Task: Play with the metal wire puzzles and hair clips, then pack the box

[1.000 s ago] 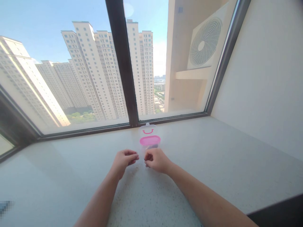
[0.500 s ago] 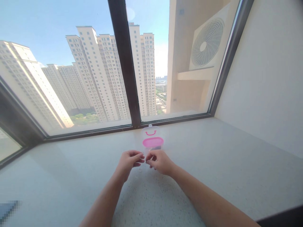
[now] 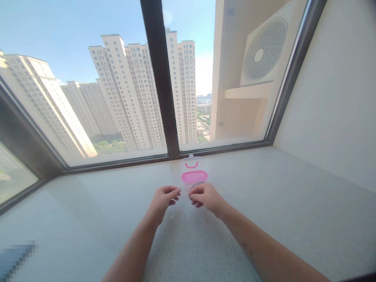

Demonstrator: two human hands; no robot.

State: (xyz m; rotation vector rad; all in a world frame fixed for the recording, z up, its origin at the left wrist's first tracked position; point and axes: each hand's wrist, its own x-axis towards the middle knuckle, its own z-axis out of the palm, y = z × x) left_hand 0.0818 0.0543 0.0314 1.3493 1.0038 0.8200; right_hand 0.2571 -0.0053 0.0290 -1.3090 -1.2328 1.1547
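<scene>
My left hand [image 3: 163, 198] and my right hand [image 3: 206, 197] hover side by side just above a pale speckled stone sill [image 3: 264, 203]. Both have their fingers pinched together, with the fingertips a short gap apart. Each seems to pinch something tiny and thin; I cannot make out what it is. A small clear ring-like object [image 3: 178, 211] lies on the sill below the gap. Just beyond my hands stands a small clear plastic box [image 3: 194, 174] with a pink rim and its lid raised.
A large window with a dark frame [image 3: 160, 78] runs along the far edge of the sill, with tower blocks outside. A white wall [image 3: 337, 98] closes the right side. A blurred patch [image 3: 14, 258] sits at the lower left.
The view has shifted slightly left, so hands and box appear further right. Both hands stay pinched close together; the small ring on the sill now shows between them.
</scene>
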